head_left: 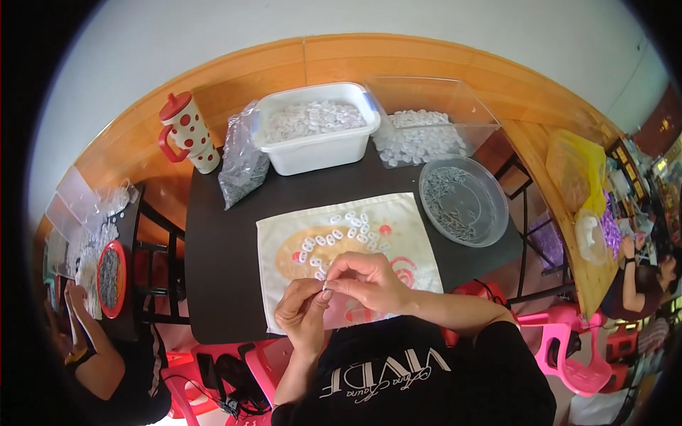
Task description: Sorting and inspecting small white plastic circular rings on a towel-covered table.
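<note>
Head view, and both hands are meeting low over the cloth mat (412, 234). The left hand (302, 312) is pinching narrow, thumb and forefinger closed on a tiny white piece (327, 285), and the right hand (366, 280) is curling in from the other side, its fingertips closing on that same piece. What exactly the piece is, I cannot tell; it is too small. Just beyond the pinch, loose white rings (341, 231) are lying scattered across the mat, apart from the fingers. Farther out past them, a white tub (312, 153) is sitting heaped with more white parts, and a clear tub (433, 131) is tilting beside it on the right-hand side. A clear round bowl (490, 213) of small grey bits is resting to the right of the grip, well apart. Away to the left and beyond, a plastic bag (241, 167) of grey bits is slumping next to a red-dotted mug (188, 131). All of it is sitting on the black table (220, 284).
</note>
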`<state>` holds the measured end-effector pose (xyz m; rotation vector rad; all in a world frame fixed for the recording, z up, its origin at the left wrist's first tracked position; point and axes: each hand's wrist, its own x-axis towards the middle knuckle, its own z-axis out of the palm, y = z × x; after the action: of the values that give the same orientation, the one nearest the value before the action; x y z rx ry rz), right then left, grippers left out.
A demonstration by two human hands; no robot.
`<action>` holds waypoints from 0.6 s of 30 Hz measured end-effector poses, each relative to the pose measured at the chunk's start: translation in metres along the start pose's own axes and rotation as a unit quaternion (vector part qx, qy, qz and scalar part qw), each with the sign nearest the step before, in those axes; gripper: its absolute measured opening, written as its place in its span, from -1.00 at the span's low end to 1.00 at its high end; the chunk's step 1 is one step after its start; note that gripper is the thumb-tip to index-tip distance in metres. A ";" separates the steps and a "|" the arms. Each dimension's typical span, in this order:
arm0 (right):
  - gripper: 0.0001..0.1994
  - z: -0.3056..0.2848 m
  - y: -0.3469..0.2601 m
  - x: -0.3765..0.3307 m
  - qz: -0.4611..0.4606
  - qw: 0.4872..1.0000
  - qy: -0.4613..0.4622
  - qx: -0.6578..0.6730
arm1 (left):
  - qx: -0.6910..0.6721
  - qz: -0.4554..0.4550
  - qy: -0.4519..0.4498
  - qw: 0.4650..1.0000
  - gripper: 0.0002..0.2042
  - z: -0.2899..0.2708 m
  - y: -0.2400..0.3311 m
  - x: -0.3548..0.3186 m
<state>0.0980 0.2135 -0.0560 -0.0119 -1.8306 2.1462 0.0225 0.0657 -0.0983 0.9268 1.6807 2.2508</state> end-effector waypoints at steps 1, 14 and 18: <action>-0.90 -0.003 0.002 -0.006 0.002 1.000 0.016 -0.005 | -0.002 0.000 -0.005 1.000 -0.84 0.004 -0.003 0.000; -0.87 -0.254 -0.059 -0.079 -0.006 0.718 0.230 -0.657 | -0.051 -0.140 -0.068 0.986 -0.90 0.039 -0.002 -0.009; -0.83 -0.253 -0.053 -0.085 0.060 0.697 0.172 -0.693 | -0.022 -0.074 -0.073 0.994 -0.85 0.052 -0.013 -0.009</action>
<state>0.2445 0.4423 -0.0669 -0.7963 -2.6648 0.2510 0.0572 0.1076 -0.1055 0.9009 1.5752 2.0624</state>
